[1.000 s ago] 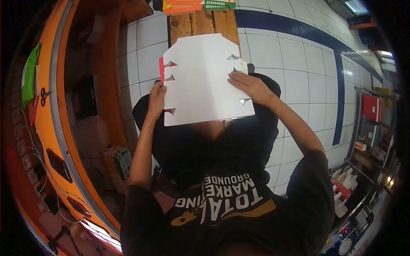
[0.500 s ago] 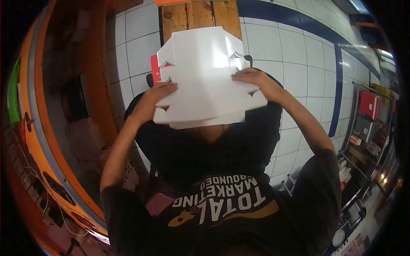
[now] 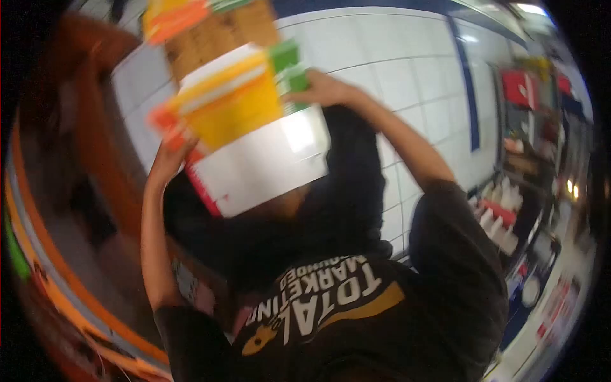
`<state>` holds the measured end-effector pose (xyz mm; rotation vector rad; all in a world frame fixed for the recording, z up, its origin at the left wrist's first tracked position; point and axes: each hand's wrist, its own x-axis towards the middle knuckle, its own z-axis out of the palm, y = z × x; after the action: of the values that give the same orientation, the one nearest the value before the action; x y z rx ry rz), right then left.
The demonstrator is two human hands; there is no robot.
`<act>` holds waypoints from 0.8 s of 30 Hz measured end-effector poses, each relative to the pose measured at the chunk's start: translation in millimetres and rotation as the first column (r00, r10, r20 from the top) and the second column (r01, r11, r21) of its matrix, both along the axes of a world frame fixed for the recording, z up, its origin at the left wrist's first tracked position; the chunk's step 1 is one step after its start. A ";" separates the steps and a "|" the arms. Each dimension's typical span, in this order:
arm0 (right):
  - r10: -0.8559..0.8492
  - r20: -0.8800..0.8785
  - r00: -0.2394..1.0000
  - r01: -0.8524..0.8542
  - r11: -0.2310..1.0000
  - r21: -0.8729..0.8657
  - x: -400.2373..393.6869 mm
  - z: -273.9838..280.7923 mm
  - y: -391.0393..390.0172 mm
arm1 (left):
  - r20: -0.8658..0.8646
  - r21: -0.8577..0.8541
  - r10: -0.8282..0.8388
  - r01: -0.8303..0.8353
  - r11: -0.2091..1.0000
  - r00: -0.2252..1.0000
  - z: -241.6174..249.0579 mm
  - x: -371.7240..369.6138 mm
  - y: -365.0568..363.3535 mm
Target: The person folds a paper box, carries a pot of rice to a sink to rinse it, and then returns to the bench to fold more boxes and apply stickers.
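Observation:
A folded-looking cardboard sheet with a yellow middle [image 3: 238, 105], an orange end and a green end is held up in front of me, tilted and blurred by motion. My left hand [image 3: 170, 156] grips its orange end. At the green end [image 3: 289, 67], my right hand [image 3: 321, 89] has its fingers closed on the edge. Below it, over my lap, lies a white cardboard piece [image 3: 270, 169] with a red edge along its left side.
Beyond the sheet is a wooden bench [image 3: 223, 38] with more orange and green cardboard [image 3: 178, 19] at its far end. White floor tiles [image 3: 407, 83] spread to the right. A shelf rack with a red box [image 3: 519, 89] stands at the far right; an orange-edged counter [image 3: 38, 254] runs along the left.
The white sheet under both hands has given way to a yellow, orange and green one, now lifted by both hands. My view has turned, and the hands have shifted left.

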<state>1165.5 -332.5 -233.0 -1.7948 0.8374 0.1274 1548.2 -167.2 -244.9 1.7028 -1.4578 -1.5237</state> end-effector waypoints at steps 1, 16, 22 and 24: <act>-0.010 0.191 0.982 0.042 0.985 -0.168 -8.1 -15.6 14.0 | 0.225 0.127 -0.072 0.044 0.991 0.972 26.1 -7.7 7.9; 0.321 -0.067 0.945 -0.225 0.485 -0.845 -16.1 54.8 145.5 | 0.589 -0.340 -0.246 0.513 0.788 0.769 111.6 -116.5 105.9; 0.396 -0.208 0.894 -0.442 0.707 -0.552 6.1 -2.8 127.0 | 0.410 -0.085 -0.468 0.544 0.835 0.783 84.7 -122.2 69.9; 0.419 -0.195 0.887 -0.460 0.756 -0.466 14.2 -22.1 114.3 | 0.238 0.043 -0.512 0.518 0.854 0.825 61.3 -115.8 55.3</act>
<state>1179.8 -218.2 -255.2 -2.4845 0.5030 0.3127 1432.4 -111.9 -183.6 1.5988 -2.1986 -1.5756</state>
